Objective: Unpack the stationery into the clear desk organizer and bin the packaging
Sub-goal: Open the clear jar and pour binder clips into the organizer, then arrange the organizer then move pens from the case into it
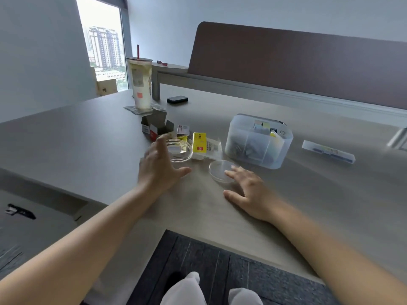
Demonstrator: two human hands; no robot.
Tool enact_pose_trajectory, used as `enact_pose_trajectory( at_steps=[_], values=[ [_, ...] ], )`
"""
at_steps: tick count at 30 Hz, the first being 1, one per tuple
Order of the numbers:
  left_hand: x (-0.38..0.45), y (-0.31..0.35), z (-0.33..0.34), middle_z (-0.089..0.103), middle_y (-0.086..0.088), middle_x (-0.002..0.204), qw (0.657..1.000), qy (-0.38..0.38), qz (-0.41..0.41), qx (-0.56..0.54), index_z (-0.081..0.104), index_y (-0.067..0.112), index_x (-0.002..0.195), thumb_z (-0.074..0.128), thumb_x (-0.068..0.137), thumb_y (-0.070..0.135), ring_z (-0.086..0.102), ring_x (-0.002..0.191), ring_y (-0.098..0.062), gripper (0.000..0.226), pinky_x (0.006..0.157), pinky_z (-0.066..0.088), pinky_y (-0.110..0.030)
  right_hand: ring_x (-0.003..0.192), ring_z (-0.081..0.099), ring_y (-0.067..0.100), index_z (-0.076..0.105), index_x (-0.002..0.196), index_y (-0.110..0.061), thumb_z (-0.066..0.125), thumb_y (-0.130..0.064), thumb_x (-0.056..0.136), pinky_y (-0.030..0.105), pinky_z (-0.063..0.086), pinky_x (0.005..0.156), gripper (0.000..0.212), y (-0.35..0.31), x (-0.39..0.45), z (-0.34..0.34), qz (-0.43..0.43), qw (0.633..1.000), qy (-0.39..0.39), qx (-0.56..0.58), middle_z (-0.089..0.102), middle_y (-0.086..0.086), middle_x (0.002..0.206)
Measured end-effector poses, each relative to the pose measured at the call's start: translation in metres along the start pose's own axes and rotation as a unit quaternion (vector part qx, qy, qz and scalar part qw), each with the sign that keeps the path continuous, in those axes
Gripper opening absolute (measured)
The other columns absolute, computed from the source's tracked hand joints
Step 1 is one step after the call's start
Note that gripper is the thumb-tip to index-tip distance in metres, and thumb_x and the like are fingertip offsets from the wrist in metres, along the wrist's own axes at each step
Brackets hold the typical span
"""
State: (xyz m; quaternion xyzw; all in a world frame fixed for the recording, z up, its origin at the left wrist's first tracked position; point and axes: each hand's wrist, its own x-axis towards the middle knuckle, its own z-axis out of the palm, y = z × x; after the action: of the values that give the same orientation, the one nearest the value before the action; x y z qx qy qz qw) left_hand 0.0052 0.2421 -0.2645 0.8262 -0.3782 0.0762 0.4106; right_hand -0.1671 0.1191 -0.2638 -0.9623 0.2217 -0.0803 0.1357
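Left hand [157, 166] grip: fingers spread, holds nothing, hovers at near-left rim of round clear case [179, 150]. Case lies at 1 o'clock from palm, just beside.

Right hand [247, 190] grip: flat, relaxed, empty; fingertips touch clear round lid [221, 171] on worktop [88, 133].

Clear desk organizer [259, 140] at 12 o'clock from right hand, partly filled. Yellow packet [198, 143] between case and organizer. Left hand nearer to case, so likely takes it.

Both hands [157, 166] [248, 192] outstretched, fingers [161, 140] spread

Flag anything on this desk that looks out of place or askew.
The red-and-white carton behind the left hand stands torn open, flaps splayed. The round clear case is apart: base near the left hand, lid lying separately under the right hand. Nothing looks spilled.
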Motion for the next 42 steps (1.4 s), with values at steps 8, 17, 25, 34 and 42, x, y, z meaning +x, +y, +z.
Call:
enact_pose_trajectory(
  at_steps=[8,17,25,34,42],
  values=[
    [0.034,-0.038,-0.016,0.034,-0.018,0.142,0.998,-0.024,-0.047,0.024,0.021,0.009,0.138,0.075,0.068,0.034,0.038,0.128,-0.033,0.092,0.105,0.033,-0.040,0.143,0.009,0.018,0.016,0.143,-0.027,0.044,-0.046,0.088,0.035,0.009,0.118,0.064,-0.028,0.063,0.011,-0.005,0.999,-0.049,-0.008,0.007,0.003,0.156],
    [0.068,-0.050,-0.014,0.024,-0.016,0.148,0.999,-0.016,-0.027,0.027,0.015,0.011,0.142,0.076,0.066,0.034,0.029,0.133,-0.031,0.100,0.108,0.029,-0.041,0.143,0.010,0.018,0.015,0.143,-0.027,0.048,-0.046,0.086,0.034,0.012,0.117,0.068,-0.027,0.106,0.014,-0.023,1.000,-0.019,-0.002,0.008,0.003,0.155],
    [0.053,-0.015,0.001,0.033,-0.013,0.145,0.985,0.026,0.133,0.110,0.041,0.009,0.132,0.071,0.071,0.038,0.024,0.136,-0.030,0.074,0.111,0.011,-0.040,0.109,0.056,0.032,0.056,0.116,-0.003,0.059,-0.022,0.074,0.037,0.041,0.095,0.047,0.005,0.053,-0.001,-0.072,0.979,0.188,0.002,0.061,0.017,0.116],
    [0.045,0.025,0.038,0.028,-0.016,0.147,0.970,0.005,0.170,0.173,0.039,0.009,0.134,0.072,0.071,0.031,0.016,0.140,-0.032,0.075,0.112,-0.001,-0.045,0.110,0.052,0.039,0.055,0.117,-0.006,0.063,-0.019,0.070,0.037,0.036,0.095,0.049,0.072,0.022,-0.041,0.063,0.931,0.349,-0.085,0.056,0.024,0.120],
    [0.065,0.069,0.072,0.027,-0.008,0.148,0.981,-0.090,0.171,0.006,0.026,0.013,0.140,0.072,0.070,0.039,0.024,0.136,-0.026,0.088,0.110,0.022,-0.034,0.097,0.054,0.033,0.049,0.117,-0.004,0.062,-0.010,0.081,0.040,0.042,0.086,0.039,0.095,0.026,-0.054,0.108,0.955,0.274,0.023,0.041,0.014,0.133]
  ],
)
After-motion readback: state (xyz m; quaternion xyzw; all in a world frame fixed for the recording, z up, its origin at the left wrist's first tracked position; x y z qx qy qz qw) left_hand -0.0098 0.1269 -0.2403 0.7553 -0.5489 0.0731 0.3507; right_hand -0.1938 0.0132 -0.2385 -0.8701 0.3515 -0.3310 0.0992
